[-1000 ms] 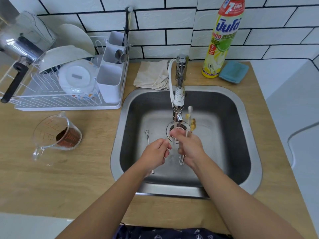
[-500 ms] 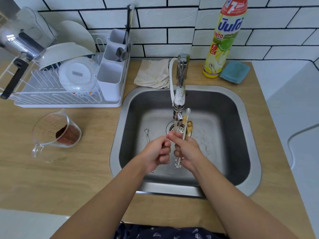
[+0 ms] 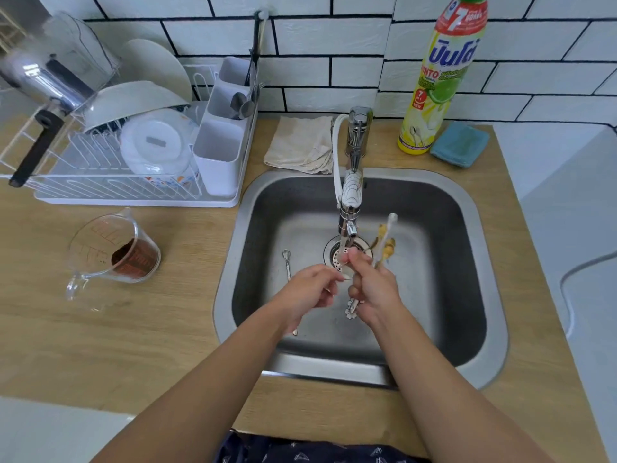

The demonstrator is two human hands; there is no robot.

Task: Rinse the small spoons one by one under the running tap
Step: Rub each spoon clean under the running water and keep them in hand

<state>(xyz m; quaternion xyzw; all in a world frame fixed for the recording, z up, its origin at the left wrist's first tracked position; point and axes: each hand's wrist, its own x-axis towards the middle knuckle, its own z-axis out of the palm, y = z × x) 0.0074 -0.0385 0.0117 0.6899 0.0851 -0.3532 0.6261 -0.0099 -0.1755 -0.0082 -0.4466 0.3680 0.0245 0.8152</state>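
Note:
Both hands are over the steel sink (image 3: 480,295), just below the tap (image 3: 350,208) and its thin stream of water. My right hand (image 3: 372,289) grips a bunch of small spoons (image 3: 387,238); their handles stick up past the fingers and a decorated end hangs below the palm. My left hand (image 3: 310,289) is beside it, fingertips pinched at the spoon held under the water; how much of it they grip is hidden. A silver spoon (image 3: 287,262) lies on the sink floor to the left, partly under my left hand.
A dish rack (image 3: 133,195) with bowls, a lid and a cutlery holder stands at the back left. A measuring cup (image 3: 113,252) with brown powder sits on the wooden counter. Behind the sink are a folded cloth (image 3: 300,145), a detergent bottle (image 3: 440,78) and a blue sponge (image 3: 460,145).
My left hand closed in to the spoon in my right hand, then drew slightly back. The spoon handles in my right hand tilted a little to the right.

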